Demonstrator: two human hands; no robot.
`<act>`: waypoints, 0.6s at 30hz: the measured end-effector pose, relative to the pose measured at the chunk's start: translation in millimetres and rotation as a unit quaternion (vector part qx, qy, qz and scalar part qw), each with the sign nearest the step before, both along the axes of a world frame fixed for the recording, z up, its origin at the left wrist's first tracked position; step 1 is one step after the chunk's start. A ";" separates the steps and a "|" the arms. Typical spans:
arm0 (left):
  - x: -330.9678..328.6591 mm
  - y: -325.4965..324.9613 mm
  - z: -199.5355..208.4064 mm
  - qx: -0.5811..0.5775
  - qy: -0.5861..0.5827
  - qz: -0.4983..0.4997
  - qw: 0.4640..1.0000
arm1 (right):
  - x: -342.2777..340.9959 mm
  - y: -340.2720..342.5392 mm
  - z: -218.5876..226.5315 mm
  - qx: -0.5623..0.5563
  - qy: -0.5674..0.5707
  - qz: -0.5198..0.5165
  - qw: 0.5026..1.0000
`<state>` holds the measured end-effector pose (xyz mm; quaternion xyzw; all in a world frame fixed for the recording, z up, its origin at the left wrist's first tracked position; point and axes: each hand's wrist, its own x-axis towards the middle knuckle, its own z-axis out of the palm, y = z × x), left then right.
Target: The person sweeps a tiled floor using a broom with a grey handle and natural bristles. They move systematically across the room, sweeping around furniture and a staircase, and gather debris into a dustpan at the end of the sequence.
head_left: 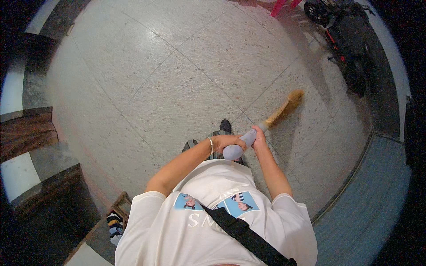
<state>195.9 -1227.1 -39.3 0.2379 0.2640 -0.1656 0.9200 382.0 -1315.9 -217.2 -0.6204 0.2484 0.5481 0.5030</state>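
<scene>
A broom (284, 109) with yellow-brown bristles slants away from my body toward the far right, its bristle end over the speckled floor. Its thick, pale grey handle end (234, 153) points back at my waist. My left hand (227, 142), with a bracelet at the wrist, is closed round the handle near that end. Farther along, close to where the bristles begin, my right hand (258, 136) grips the same handle. Whether the bristle tips touch the floor I cannot tell.
Grey speckled tiles (168, 80) cover the floor. A black scooter-like vehicle (341, 48) stands at the far right, near pink-red legs (279, 6). A blue-grey ribbed surface (359, 199) lies at the right. Brown furniture (26, 133) lines the left, and my shoe (225, 126) shows below the broom.
</scene>
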 end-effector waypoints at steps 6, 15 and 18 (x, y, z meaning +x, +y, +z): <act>-31.5 23.7 23.6 0.008 0.045 0.053 0.998 | -51.1 33.1 -37.4 -0.019 -0.063 -0.019 0.998; -104.5 23.8 97.8 0.106 0.195 0.166 0.961 | -179.1 127.3 60.8 0.118 0.042 0.202 0.971; -98.4 20.4 96.0 0.165 0.194 0.188 0.949 | -172.0 138.0 75.1 0.168 0.060 0.240 0.954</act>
